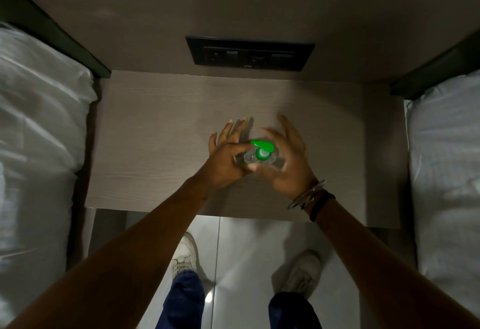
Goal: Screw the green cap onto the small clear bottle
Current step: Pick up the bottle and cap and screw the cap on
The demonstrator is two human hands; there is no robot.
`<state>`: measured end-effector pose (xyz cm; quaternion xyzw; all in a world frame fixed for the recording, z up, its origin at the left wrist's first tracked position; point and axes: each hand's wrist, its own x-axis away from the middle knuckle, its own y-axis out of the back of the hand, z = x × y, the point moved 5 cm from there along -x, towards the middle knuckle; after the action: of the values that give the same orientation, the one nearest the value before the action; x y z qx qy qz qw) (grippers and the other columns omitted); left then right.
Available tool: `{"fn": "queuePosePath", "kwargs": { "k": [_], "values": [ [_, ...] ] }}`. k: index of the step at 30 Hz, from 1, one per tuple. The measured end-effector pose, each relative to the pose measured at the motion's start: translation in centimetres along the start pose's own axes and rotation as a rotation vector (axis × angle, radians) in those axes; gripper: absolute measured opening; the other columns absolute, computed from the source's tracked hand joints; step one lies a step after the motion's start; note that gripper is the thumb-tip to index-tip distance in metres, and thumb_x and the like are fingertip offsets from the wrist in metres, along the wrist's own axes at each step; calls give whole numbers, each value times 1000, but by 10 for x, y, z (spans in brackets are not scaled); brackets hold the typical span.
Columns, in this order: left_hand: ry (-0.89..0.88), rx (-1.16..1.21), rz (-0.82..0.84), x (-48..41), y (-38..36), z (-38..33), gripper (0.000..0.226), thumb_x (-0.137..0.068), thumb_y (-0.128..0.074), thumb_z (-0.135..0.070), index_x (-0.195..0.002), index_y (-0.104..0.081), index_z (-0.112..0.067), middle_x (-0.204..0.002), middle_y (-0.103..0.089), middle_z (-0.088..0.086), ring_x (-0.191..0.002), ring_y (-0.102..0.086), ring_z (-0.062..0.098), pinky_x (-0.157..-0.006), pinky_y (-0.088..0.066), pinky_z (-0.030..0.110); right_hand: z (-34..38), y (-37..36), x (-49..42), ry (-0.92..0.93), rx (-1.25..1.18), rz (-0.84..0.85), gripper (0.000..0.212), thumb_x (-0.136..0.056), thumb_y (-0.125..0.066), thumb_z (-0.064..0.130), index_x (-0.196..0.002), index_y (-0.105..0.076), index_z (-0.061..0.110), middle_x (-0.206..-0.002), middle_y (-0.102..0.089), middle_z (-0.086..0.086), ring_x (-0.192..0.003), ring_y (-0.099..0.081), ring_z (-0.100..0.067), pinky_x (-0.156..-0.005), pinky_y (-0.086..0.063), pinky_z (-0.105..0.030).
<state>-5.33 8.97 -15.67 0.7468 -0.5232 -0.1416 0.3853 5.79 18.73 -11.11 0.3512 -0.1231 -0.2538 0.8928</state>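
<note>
Green cap (260, 151) sits on the small clear bottle (249, 158), flip lid open, between your hands; left hand (228, 160) grips the bottle, right hand (285, 157) cups it loosely. Tightness: indeterminable.

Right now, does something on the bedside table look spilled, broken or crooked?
No spill or damage shows. One oddity: the green cap sits on the small clear bottle with its flip lid swung open to the side. Left hand and right hand hold the bottle over the table.

Bottle (253, 158) between both hands above the table (161, 126) (seemingly lifted); socket panel (250, 53) behind.
</note>
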Motion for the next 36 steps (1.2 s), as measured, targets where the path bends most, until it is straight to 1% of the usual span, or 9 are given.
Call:
{"fn": "queuePosePath", "kwargs": {
  "k": [5,8,12,17,21,24,27,31,36],
  "values": [
    [-20,-24,23,-1,-3,1,61,-71,-74,-40,-125,-47,-47,-159,-7,2,-143,12,21,-110,10,53,-1,5,-3,-38,142,-125,50,-58,-81,49,-90,-66,14,-141,-48,-11,-135,-36,-31,-103,-30,-52],
    [-27,-23,8,0,-1,1,62,-72,-74,-37,-126,-45,-49,-159,-7,4,-142,13,21,-110,11,54,-1,-3,-4,-99,91,-73,72,-55,-81,56,-111,-57,20,-151,-33,-11,-138,-29,-29,-109,-28,-52],
    [-22,-25,34,-1,-3,0,64,-71,-74,-40,-127,-45,-47,-159,-5,1,-142,15,19,-111,12,53,-4,-2,0,-45,-12,-80,45,-61,-84,29,-99,-66,12,-141,-48,-11,-133,-37,-35,-102,-34,-64],
    [-22,-38,2,-1,-5,5,57,-75,-70,-41,-126,-47,-47,-159,-6,1,-142,13,20,-111,9,55,0,-6,0,-153,12,-126,76,-51,-82,57,-110,-57,15,-142,-44,-10,-128,-42,-26,-104,-38,-48],
    [-41,-14,11,-2,-6,6,62,-71,-73,-43,-127,-47,-47,-159,-5,-3,-141,15,15,-110,11,54,-7,-5,4,-82,-117,-71,55,-64,-84,22,-112,-63,8,-141,-47,-14,-130,-41,-31,-103,-38,-59],
    [-28,-38,7,1,-10,8,57,-72,-72,-44,-125,-49,-46,-159,-8,-1,-142,12,18,-110,9,55,-6,-4,2,-134,-76,-128,56,-53,-90,33,-96,-65,7,-130,-54,-12,-120,-49,-31,-95,-43,-59],
    [-32,-20,-13,2,-9,9,53,-74,-68,-42,-124,-49,-46,-159,-10,2,-143,9,23,-110,8,56,-1,-8,2,-138,-101,-79,77,-53,-90,39,-116,-56,11,-144,-39,-15,-131,-38,-31,-104,-39,-57],
    [-22,9,-4,-3,-7,6,54,-69,-68,-50,-121,-53,-43,-159,-11,2,-141,10,18,-109,10,52,-2,-2,-3,-59,-88,-55,42,-62,-83,27,-97,-68,9,-136,-51,-13,-127,-43,-33,-101,-39,-59],
    [-14,-23,-34,-1,-7,7,52,-72,-61,-51,-123,-51,-47,-159,-12,2,-143,7,23,-110,6,56,1,-5,-5,-121,-62,-86,77,-49,-92,38,-110,-59,6,-135,-47,-19,-125,-44,-32,-100,-42,-57]
  ]
}}
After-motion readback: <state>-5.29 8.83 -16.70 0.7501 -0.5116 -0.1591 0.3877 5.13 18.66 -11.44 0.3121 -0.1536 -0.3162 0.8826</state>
